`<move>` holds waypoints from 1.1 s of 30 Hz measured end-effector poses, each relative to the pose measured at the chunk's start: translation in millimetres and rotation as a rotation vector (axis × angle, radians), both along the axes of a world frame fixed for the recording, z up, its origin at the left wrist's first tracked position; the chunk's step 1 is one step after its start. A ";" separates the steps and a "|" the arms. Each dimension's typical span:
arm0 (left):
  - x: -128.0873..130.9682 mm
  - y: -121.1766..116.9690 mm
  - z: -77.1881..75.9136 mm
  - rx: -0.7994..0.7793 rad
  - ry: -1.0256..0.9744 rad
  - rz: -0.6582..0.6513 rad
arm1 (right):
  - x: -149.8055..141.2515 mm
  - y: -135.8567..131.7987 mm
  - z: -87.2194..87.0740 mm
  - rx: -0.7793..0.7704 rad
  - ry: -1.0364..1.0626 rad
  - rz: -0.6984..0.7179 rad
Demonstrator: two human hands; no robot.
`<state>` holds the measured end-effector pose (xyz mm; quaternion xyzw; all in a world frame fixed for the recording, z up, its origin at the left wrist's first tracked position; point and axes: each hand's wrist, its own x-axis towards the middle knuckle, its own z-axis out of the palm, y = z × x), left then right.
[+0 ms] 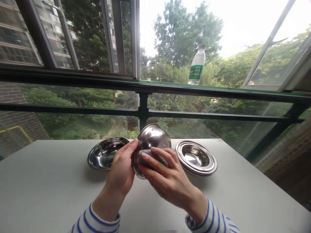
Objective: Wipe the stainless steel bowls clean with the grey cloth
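Observation:
Above the middle of the table, a shiny metal bowl (pixel 155 136) is held tilted with its rounded outside facing me. My left hand (pixel 122 166) grips its left rim, thumb on the outer side and the other fingers hidden behind. Against the bowl's outer wall, my right hand (pixel 167 174) presses a grey cloth (pixel 155 157), its fingers closed over it. Part of the cloth is covered by those fingers.
Left of my hands, a metal bowl (pixel 97 157) rests on the white table (pixel 60 194). To the right stand several stacked metal bowls (pixel 210 165). A plastic bottle (pixel 195 69) with a green label stands on the railing (pixel 170 90) beyond.

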<state>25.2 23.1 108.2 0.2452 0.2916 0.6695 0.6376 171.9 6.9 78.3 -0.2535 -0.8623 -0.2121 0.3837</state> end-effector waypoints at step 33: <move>16.1 -9.5 -6.1 -0.015 0.014 -0.025 | -3.7 -4.5 -2.5 -0.040 0.098 -0.192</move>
